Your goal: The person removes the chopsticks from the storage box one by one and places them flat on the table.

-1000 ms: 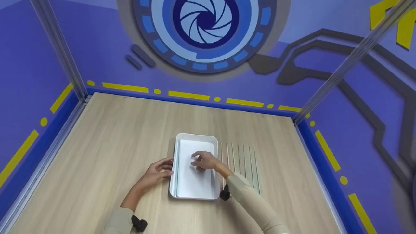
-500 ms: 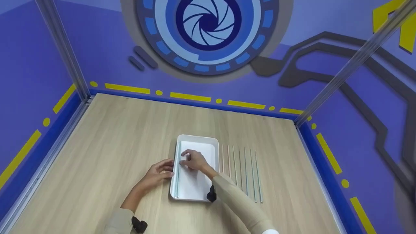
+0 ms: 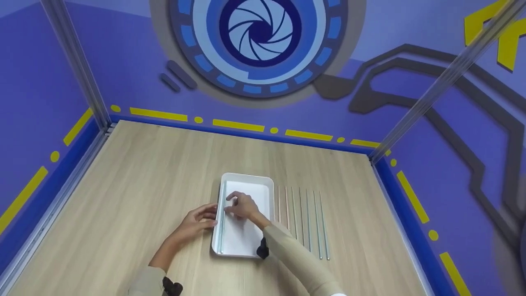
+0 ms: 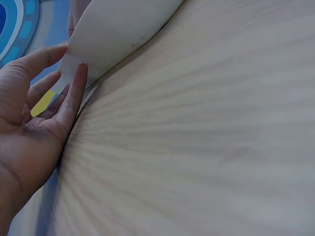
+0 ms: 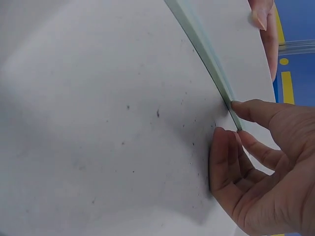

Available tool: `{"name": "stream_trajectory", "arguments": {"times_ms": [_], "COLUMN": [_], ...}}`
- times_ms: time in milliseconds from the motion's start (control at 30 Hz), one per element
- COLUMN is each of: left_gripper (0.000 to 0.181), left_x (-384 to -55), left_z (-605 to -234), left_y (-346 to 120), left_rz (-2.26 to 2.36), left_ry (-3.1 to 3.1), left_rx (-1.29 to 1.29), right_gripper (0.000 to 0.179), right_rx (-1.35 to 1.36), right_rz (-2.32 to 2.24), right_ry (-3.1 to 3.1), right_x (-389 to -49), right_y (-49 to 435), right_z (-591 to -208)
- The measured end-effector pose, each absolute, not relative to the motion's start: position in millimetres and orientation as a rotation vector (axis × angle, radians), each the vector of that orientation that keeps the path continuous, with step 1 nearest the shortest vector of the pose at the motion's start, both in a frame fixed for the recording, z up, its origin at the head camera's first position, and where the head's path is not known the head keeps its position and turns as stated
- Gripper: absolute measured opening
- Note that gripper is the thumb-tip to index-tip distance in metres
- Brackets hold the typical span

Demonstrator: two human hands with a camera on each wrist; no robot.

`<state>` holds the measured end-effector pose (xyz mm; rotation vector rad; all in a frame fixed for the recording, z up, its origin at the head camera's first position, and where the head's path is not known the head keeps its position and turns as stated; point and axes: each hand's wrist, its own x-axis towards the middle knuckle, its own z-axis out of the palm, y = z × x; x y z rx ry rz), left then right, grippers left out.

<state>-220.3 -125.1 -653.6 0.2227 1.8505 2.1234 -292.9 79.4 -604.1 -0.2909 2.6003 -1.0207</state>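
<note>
A white rectangular tray point(image 3: 250, 240) stands on the wooden table. Along its left inner wall lie thin pale green sticks point(image 3: 222, 236), close together. My right hand point(image 3: 243, 206) reaches into the tray from the right. In the right wrist view its thumb and a finger, spread apart, touch a pale green stick point(image 5: 204, 54) near the wall, and the other fingers bend close over the tray floor. Outside the tray, my left hand point(image 3: 195, 221) rests its fingertips against the left wall; the left wrist view shows the tray's outer side point(image 4: 115, 37) at those fingertips.
Several thin sticks point(image 3: 309, 218) in pinkish, grey and bluish tones lie side by side on the table point(image 3: 164, 164), right of the tray. My right forearm passes over their near ends. Blue-purple panels point(image 3: 102, 53) enclose the table at the back and sides.
My right hand has moved left across the tray to the sticks at its left wall. My left hand stays at the tray's outer side. The view has shifted slightly.
</note>
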Motion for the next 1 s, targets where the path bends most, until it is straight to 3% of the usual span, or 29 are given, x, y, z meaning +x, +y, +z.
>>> {"name": "stream_trajectory", "arguments": {"times_ms": [433,1000], "left_gripper": [0.068,0.068], "left_x": [-220.8,-221.6], "left_z": [-656.3,-655.8], "left_y": [-124.2,-126.5], "left_rz": [2.104,2.092], "left_ry": [1.869,1.903], "left_rx": [0.228,0.254], "right_gripper": [0.025,0.039], "right_rx": [-0.329,-0.232], "right_rz": [-1.043,-0.959], "right_ry": [2.629,2.520], "right_x": [-289.9,-293.9], "right_y": [84.3,79.6], "right_z": [-612.2,-595.9]}}
